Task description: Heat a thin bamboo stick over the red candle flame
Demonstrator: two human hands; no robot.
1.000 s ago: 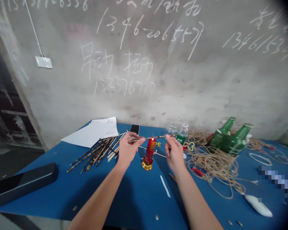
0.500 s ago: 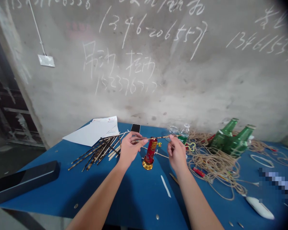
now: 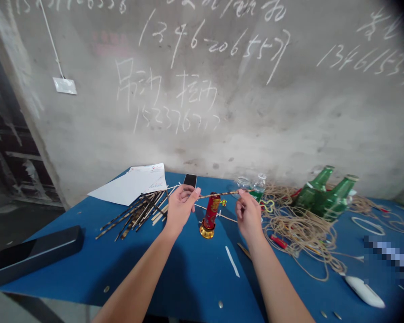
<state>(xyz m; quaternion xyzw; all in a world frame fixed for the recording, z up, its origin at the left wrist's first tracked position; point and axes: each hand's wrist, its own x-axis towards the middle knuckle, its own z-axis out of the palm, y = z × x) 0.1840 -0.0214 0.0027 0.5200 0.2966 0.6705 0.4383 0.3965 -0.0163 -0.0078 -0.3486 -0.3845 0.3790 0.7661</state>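
A thin, dark-mottled wooden stick (image 3: pixel 224 194) spans the gap between my hands, nearly level. My left hand (image 3: pixel 180 208) is closed around its left end, with the thumb lying uppermost. My right hand (image 3: pixel 248 213) pinches the other end between thumb and fingertips. Below and behind the stick stands a red candle (image 3: pixel 210 219) with gold markings, upright on a gold base (image 3: pixel 207 232). The stick passes across the candle's top; whether they touch, or a flame burns, I cannot tell. Left of my left hand lies a pile of similar sticks (image 3: pixel 143 213), some pale, some darkened.
White papers (image 3: pixel 128 186) and a phone (image 3: pixel 190 180) lie at the back of the blue table. Tangled cord (image 3: pixel 299 237), a red lighter (image 3: pixel 278 242) and green bottles (image 3: pixel 336 197) occupy the right. A dark box (image 3: pixel 37 253) sits front left, a white mouse-like object (image 3: pixel 364 290) front right.
My left thumb has shifted slightly up and left along the stick, which now shows more of its length. The right hand stays almost still.
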